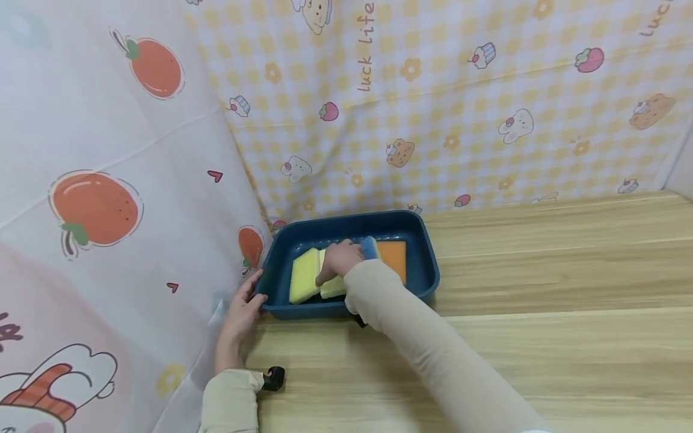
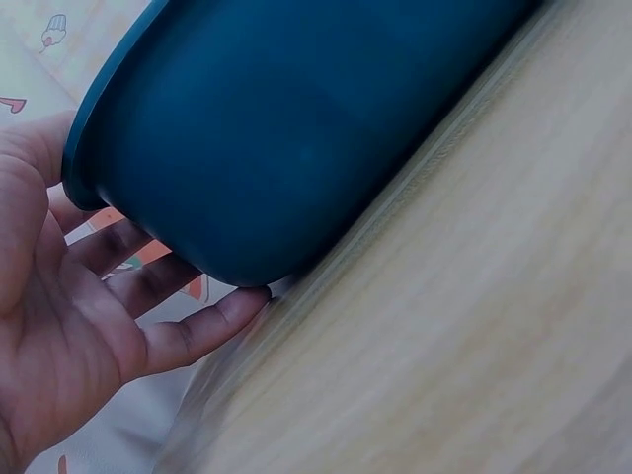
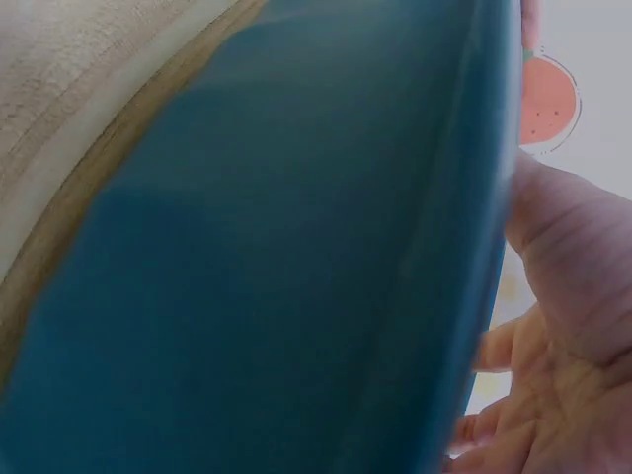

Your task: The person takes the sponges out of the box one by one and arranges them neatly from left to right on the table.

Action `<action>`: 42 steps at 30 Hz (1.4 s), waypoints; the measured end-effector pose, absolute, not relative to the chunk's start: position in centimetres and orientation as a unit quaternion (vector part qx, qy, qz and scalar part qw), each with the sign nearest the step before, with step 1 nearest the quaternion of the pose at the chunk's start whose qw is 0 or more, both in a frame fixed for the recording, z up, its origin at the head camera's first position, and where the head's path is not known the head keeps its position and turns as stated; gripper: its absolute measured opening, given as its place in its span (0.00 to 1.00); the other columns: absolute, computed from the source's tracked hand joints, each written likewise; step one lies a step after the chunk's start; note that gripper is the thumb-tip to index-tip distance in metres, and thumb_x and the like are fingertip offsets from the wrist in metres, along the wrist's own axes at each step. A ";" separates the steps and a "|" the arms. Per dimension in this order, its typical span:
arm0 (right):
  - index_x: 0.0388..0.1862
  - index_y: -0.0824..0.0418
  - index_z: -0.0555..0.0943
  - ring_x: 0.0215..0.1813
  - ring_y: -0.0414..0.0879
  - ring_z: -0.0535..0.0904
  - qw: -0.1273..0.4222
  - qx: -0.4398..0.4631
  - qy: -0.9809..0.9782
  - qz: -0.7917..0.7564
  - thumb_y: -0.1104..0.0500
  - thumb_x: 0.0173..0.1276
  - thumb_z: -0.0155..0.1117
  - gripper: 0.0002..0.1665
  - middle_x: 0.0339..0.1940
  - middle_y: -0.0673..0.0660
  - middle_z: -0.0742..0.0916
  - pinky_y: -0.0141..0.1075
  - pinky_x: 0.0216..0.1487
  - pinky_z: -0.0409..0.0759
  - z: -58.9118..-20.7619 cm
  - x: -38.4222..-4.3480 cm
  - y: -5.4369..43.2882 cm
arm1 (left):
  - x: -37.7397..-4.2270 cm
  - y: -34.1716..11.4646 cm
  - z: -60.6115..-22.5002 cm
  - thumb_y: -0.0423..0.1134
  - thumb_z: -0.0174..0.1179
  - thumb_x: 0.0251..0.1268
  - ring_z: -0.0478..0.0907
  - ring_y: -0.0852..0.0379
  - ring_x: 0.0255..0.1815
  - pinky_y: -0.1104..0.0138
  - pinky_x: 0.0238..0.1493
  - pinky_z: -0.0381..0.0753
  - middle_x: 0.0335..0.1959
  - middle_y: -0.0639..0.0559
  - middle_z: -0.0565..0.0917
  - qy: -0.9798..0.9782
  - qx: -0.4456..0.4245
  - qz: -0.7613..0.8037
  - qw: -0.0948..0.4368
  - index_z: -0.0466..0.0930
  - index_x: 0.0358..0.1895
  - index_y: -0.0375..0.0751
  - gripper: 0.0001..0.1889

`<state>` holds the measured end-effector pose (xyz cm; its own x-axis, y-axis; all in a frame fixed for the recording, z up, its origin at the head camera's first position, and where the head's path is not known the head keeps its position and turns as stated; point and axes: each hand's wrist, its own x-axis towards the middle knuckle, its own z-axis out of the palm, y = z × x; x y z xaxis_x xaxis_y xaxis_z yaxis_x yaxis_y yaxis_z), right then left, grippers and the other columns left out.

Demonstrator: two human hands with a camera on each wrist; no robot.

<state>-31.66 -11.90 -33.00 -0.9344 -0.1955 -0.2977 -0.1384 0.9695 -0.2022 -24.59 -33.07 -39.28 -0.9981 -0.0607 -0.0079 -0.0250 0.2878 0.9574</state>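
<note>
Head, sponges: yellow sponges (image 1: 305, 276) lie in tub (image 1: 308, 311), blue sponge (image 1: 370, 248) beside right hand (image 1: 340, 260); likely light, squashy, best pinched at edges.
Head, right hand: reaches in over sponges; cannot tell if gripping.
Head, left hand (image 1: 243, 310): holds tub's left rim, thumb on top.
Left wrist, tub: fingers against outer wall; probably stiff, smooth; rim suits holding.
Right wrist, sponges: hidden behind wall.

Homelike spot, exact room unclear: cartoon-print cloths (image 1: 449, 102) hung around wood-grain tabletop (image 1: 547, 270).
</note>
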 end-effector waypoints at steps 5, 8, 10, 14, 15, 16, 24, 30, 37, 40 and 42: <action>0.61 0.56 0.70 0.53 0.57 0.65 0.162 -0.099 0.980 -0.062 0.32 0.46 0.63 0.46 0.59 0.62 0.70 0.45 0.47 0.67 -33.2 -31.6 -12.1 | -24.5 -33.0 -39.1 0.27 0.42 0.62 0.61 0.43 0.55 0.65 0.36 0.77 0.67 0.39 0.54 -0.805 0.031 -0.592 0.017 0.51 0.70 0.45 0.31; 0.57 0.55 0.74 0.52 0.55 0.65 0.164 -0.091 0.981 -0.057 0.29 0.43 0.63 0.46 0.57 0.60 0.71 0.44 0.46 0.66 -33.5 -31.7 -12.3 | -24.5 -33.0 -39.1 0.26 0.42 0.62 0.61 0.44 0.55 0.64 0.36 0.77 0.67 0.39 0.54 -0.804 0.029 -0.593 0.017 0.52 0.70 0.44 0.31; 0.55 0.56 0.75 0.49 0.55 0.64 0.165 -0.077 0.981 -0.063 0.28 0.40 0.64 0.48 0.55 0.62 0.71 0.44 0.44 0.67 -33.7 -31.7 -12.4 | -24.5 -33.0 -39.1 0.26 0.42 0.62 0.61 0.44 0.55 0.64 0.36 0.77 0.67 0.39 0.54 -0.804 0.028 -0.594 0.017 0.52 0.70 0.44 0.31; 0.53 0.57 0.76 0.46 0.56 0.65 0.160 -0.064 0.983 -0.064 0.27 0.36 0.65 0.50 0.52 0.64 0.71 0.44 0.41 0.69 -34.1 -31.7 -12.7 | -24.4 -32.9 -39.1 0.27 0.42 0.62 0.61 0.44 0.55 0.64 0.36 0.77 0.68 0.40 0.53 -0.804 0.027 -0.594 0.016 0.51 0.70 0.45 0.31; 0.53 0.57 0.75 0.46 0.56 0.65 0.158 -0.063 0.983 -0.064 0.27 0.36 0.65 0.50 0.52 0.64 0.71 0.44 0.41 0.70 -34.1 -31.7 -12.7 | -24.4 -32.9 -39.1 0.27 0.42 0.62 0.61 0.44 0.55 0.64 0.37 0.77 0.68 0.40 0.53 -0.804 0.027 -0.593 0.016 0.51 0.70 0.45 0.31; 0.54 0.57 0.75 0.45 0.56 0.66 0.156 -0.064 0.984 -0.062 0.28 0.37 0.65 0.49 0.52 0.64 0.72 0.44 0.40 0.70 -34.1 -31.6 -12.7 | -24.4 -32.9 -39.1 0.27 0.42 0.63 0.61 0.44 0.55 0.64 0.37 0.77 0.68 0.40 0.53 -0.804 0.027 -0.593 0.016 0.51 0.70 0.46 0.31; 0.68 0.60 0.57 0.53 0.56 0.66 0.156 -0.068 0.982 -0.084 0.30 0.44 0.62 0.58 0.60 0.63 0.69 0.44 0.46 0.69 -33.1 -31.1 -12.2 | -24.6 -33.1 -39.4 0.28 0.42 0.63 0.60 0.44 0.55 0.63 0.37 0.77 0.68 0.41 0.53 -0.802 0.030 -0.597 0.017 0.51 0.70 0.46 0.31; 0.70 0.59 0.55 0.58 0.57 0.61 0.163 -0.091 0.979 -0.086 0.29 0.47 0.58 0.57 0.66 0.60 0.65 0.47 0.51 0.66 -31.1 -29.9 -11.4 | -24.8 -33.2 -39.9 0.28 0.41 0.63 0.59 0.43 0.56 0.65 0.37 0.77 0.68 0.41 0.52 -0.798 0.027 -0.602 0.009 0.50 0.70 0.47 0.31; 0.53 0.55 0.72 0.47 0.52 0.66 0.145 -0.112 0.983 -0.032 0.25 0.44 0.56 0.46 0.49 0.53 0.75 0.43 0.38 0.69 -29.4 -26.3 -11.5 | -25.0 -33.6 -39.8 0.29 0.42 0.64 0.59 0.43 0.56 0.68 0.36 0.76 0.68 0.40 0.52 -0.800 0.011 -0.600 0.007 0.48 0.71 0.47 0.31; 0.53 0.55 0.71 0.44 0.51 0.67 0.136 -0.110 0.985 -0.008 0.23 0.42 0.54 0.48 0.46 0.52 0.75 0.42 0.35 0.70 -29.3 -24.9 -11.6 | -25.1 -33.7 -39.9 0.28 0.41 0.64 0.60 0.44 0.55 0.68 0.36 0.77 0.68 0.39 0.52 -0.800 0.008 -0.599 0.006 0.47 0.71 0.46 0.31; 0.57 0.55 0.69 0.47 0.51 0.68 0.134 -0.113 0.985 -0.001 0.21 0.41 0.53 0.51 0.50 0.52 0.75 0.42 0.35 0.71 -29.5 -23.9 -11.6 | -25.2 -33.7 -40.0 0.28 0.41 0.64 0.60 0.44 0.55 0.67 0.36 0.77 0.68 0.40 0.52 -0.800 0.011 -0.601 0.003 0.47 0.71 0.46 0.32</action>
